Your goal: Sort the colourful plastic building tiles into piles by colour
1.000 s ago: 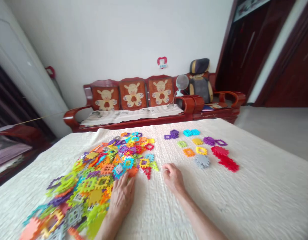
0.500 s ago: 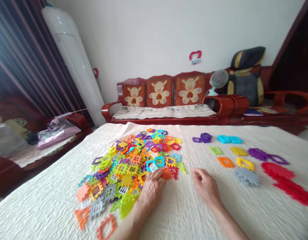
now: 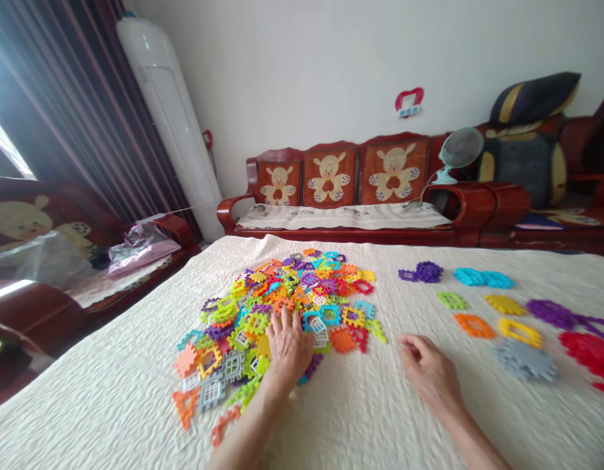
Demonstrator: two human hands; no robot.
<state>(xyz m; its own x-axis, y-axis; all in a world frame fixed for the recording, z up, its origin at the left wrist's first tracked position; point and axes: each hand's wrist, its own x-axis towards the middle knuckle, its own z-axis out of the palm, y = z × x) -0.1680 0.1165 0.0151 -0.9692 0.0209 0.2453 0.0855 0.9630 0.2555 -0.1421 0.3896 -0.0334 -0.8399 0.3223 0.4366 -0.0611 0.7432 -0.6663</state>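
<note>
My left hand (image 3: 286,346) lies over the pile of colourful plastic interlocking building pieces (image 3: 262,294), fingers stretched out and slightly spread. Its fingertips reach an orange square piece (image 3: 283,305), and what is under the palm is hidden. Just right of that hand are a white window piece (image 3: 318,326) and a flat orange piece (image 3: 342,339). My right hand (image 3: 431,372) rests on the cloth between the pile and the sorted pieces. Its fingers are loosely curled, with nothing visible in them.
Sorted groups lie to the right: purple (image 3: 429,271), light blue (image 3: 482,277), green (image 3: 452,300), orange frame (image 3: 474,325), yellow (image 3: 505,304), grey (image 3: 525,359) and red (image 3: 588,352). A cream quilted cloth (image 3: 110,378) covers the table. Behind it stands a wooden sofa (image 3: 341,236).
My left hand has moved up and left over the pile, off the flat orange piece, with its fingers spreading. The view has turned left; my right hand stays curled on the cloth.
</note>
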